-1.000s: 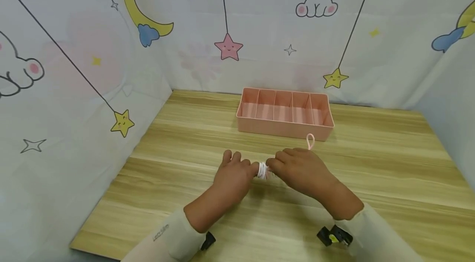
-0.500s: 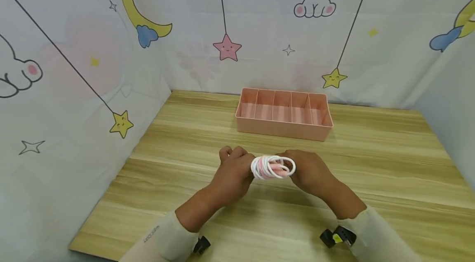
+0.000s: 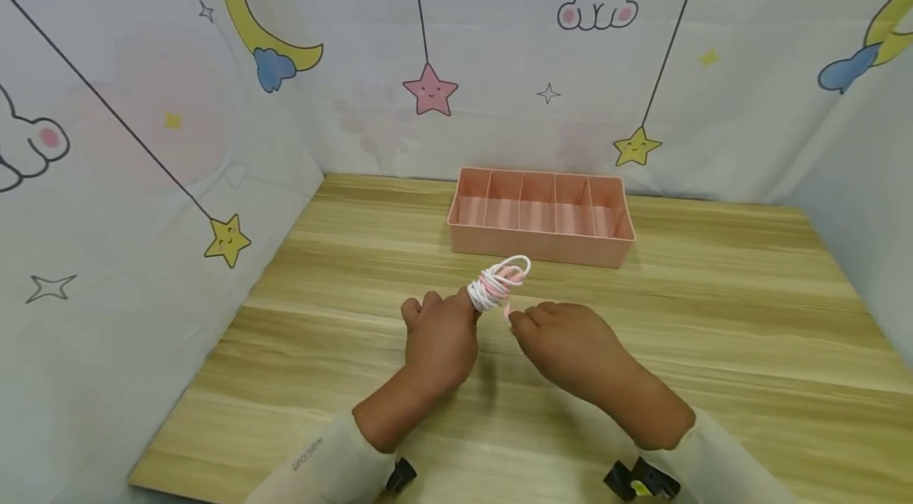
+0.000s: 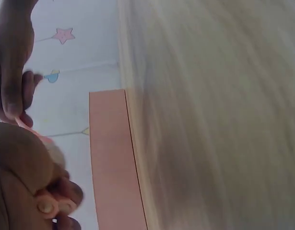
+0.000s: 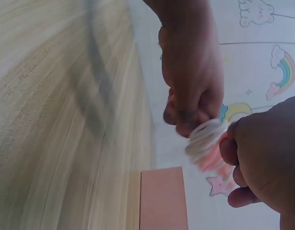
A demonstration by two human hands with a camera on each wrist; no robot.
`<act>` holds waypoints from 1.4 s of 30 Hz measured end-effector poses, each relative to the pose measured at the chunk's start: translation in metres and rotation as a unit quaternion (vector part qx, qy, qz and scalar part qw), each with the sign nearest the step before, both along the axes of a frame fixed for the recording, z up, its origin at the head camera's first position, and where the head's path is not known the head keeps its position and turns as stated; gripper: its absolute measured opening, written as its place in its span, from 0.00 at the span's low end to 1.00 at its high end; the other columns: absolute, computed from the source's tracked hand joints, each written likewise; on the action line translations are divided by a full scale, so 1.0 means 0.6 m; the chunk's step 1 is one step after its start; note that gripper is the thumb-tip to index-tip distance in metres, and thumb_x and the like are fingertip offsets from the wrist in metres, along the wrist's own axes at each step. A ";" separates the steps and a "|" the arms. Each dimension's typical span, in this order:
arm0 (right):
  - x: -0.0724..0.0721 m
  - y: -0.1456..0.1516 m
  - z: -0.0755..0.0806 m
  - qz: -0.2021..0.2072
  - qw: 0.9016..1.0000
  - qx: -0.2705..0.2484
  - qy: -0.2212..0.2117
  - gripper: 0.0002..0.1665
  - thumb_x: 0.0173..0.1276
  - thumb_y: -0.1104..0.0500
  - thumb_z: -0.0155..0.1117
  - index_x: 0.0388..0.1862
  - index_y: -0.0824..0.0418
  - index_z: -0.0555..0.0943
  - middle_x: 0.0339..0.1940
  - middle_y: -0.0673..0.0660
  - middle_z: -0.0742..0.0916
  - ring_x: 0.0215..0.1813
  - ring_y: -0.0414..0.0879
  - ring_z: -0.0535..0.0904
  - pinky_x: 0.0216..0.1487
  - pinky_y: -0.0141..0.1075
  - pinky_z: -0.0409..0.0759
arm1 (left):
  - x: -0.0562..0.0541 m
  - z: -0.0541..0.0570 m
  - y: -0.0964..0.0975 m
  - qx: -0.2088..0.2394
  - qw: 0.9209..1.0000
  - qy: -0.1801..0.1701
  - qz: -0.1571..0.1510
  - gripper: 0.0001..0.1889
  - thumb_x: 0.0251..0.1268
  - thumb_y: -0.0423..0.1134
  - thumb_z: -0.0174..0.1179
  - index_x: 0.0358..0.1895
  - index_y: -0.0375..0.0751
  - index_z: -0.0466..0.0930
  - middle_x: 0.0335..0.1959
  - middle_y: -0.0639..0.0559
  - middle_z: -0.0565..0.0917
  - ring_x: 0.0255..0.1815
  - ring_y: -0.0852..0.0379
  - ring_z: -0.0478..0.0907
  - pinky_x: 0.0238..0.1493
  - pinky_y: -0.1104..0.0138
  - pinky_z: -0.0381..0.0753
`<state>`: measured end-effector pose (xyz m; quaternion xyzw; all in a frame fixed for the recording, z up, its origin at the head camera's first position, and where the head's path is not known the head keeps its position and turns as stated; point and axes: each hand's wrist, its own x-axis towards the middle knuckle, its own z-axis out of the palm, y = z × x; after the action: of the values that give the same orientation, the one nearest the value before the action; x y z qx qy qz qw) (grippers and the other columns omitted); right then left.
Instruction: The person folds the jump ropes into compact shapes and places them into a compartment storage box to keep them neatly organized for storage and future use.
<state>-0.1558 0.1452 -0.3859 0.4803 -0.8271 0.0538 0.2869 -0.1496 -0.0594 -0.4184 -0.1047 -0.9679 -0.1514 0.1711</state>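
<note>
A wound bundle of white and pink cord [image 3: 490, 287] stands up at a tilt above the table in the head view. My left hand [image 3: 442, 341] grips its lower end between thumb and fingers. From the bundle's right side a short pink strand [image 3: 507, 309] runs down to my right hand [image 3: 571, 345], whose thumb and fingertips pinch it. In the right wrist view the white windings [image 5: 205, 139] look blurred beside the fingers. Pink ends [image 4: 53, 205] poke out below the left hand's fingers in the left wrist view.
Behind the hands stands a pink box [image 3: 542, 244] with several compartments. The wood-grain table [image 3: 342, 250] meets a white cloth backdrop [image 3: 371, 28] printed with stars, moons and rabbits. A black device [image 3: 642, 480] sits at the right sleeve.
The bundle has come into fuller view and now tilts up toward the box from the left hand. The right hand has drawn away from it, down and rightward, with a pink strand between.
</note>
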 end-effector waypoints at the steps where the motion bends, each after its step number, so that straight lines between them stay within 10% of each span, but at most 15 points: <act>1: 0.000 -0.003 0.002 0.003 1.000 0.012 0.004 0.05 0.66 0.64 0.67 0.39 0.64 0.81 0.26 0.53 0.83 0.27 0.46 0.79 0.26 0.37 0.77 | 0.002 -0.001 0.002 -0.026 1.000 -0.008 -0.006 0.06 0.72 0.44 0.62 0.36 0.50 0.77 0.20 0.56 0.78 0.26 0.52 0.63 0.40 0.53 0.55; 8: -0.008 -0.002 0.019 0.017 0.996 0.014 -0.081 0.10 0.64 0.62 0.74 0.41 0.56 0.82 0.34 0.50 0.86 0.37 0.45 0.82 0.36 0.38 0.81 | 0.009 0.004 0.001 -0.171 0.979 0.043 -0.102 0.12 0.66 0.44 0.66 0.31 0.52 0.71 0.20 0.58 0.72 0.30 0.53 0.63 0.45 0.55 0.56; 19: -0.037 0.032 0.043 0.121 0.956 -0.124 -0.239 0.03 0.64 0.62 0.76 0.35 0.56 0.89 0.31 0.43 0.86 0.31 0.34 0.78 0.34 0.31 0.77 | -0.008 0.021 -0.029 -0.190 0.937 0.126 -0.266 0.11 0.73 0.47 0.62 0.32 0.54 0.71 0.24 0.60 0.72 0.36 0.56 0.64 0.47 0.52 0.55; 35: -0.024 0.071 0.036 0.072 0.884 -0.248 -0.390 0.14 0.67 0.73 0.68 0.46 0.59 0.87 0.43 0.48 0.90 0.42 0.39 0.84 0.41 0.34 0.81 | -0.010 0.008 -0.028 -0.011 0.944 0.080 -0.319 0.09 0.65 0.41 0.69 0.35 0.54 0.76 0.30 0.63 0.77 0.39 0.57 0.69 0.49 0.51 0.57; 42: -0.015 0.074 0.018 0.116 0.845 -0.308 -0.422 0.15 0.67 0.77 0.66 0.44 0.60 0.86 0.40 0.53 0.88 0.43 0.42 0.84 0.43 0.35 0.82 | -0.006 0.001 -0.026 0.020 0.942 0.059 -0.329 0.08 0.64 0.39 0.70 0.38 0.55 0.79 0.32 0.65 0.79 0.39 0.59 0.69 0.48 0.52 0.56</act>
<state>-0.1648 0.1898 -0.3749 0.3904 -0.7476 0.5362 0.0350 -0.1534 -0.0748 -0.4176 -0.4226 -0.8645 -0.2123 0.1702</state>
